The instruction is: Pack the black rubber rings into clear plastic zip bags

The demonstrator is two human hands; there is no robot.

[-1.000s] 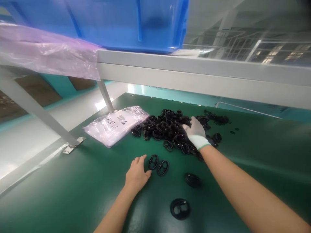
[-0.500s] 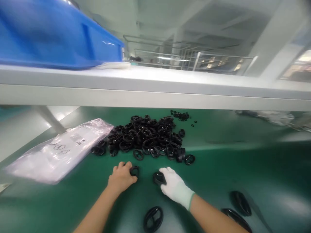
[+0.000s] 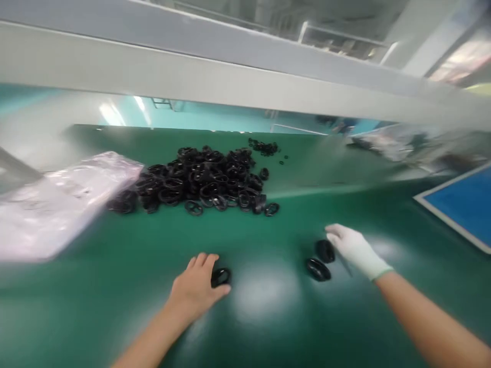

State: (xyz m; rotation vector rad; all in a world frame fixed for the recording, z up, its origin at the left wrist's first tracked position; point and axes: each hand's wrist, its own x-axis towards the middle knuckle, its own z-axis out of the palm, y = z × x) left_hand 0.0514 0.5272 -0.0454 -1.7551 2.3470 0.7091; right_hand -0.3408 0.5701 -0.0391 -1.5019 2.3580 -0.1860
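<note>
My bare left hand (image 3: 196, 287) rests low over the green table, thumb and fingers spread around a black oval ring (image 3: 221, 276). Part of this ring is hidden by the hand, and a gap shows below the index finger. My right hand (image 3: 351, 248), in a white glove, has its fingers closed on a thin grey rod-like tool (image 3: 345, 265); blur hides its exact kind. Just left of the glove lie two glossy black oval pieces, one behind (image 3: 325, 251) and one nearer (image 3: 318, 269). Beyond both hands spreads a large pile of black oval rings (image 3: 203, 179).
A clear plastic bag (image 3: 65, 204) lies at the left. Small black rings (image 3: 264, 148) are scattered behind the pile. At the right stands a blue panel with a pale frame (image 3: 460, 199), and plastic bags (image 3: 383, 143) lie farther back. A grey-white shelf beam (image 3: 230, 76) crosses above.
My view has tipped down and turned right. My right hand has left the black piece it held and moved right to the thin tool. My left hand's fingers have spread wider beside a ring.
</note>
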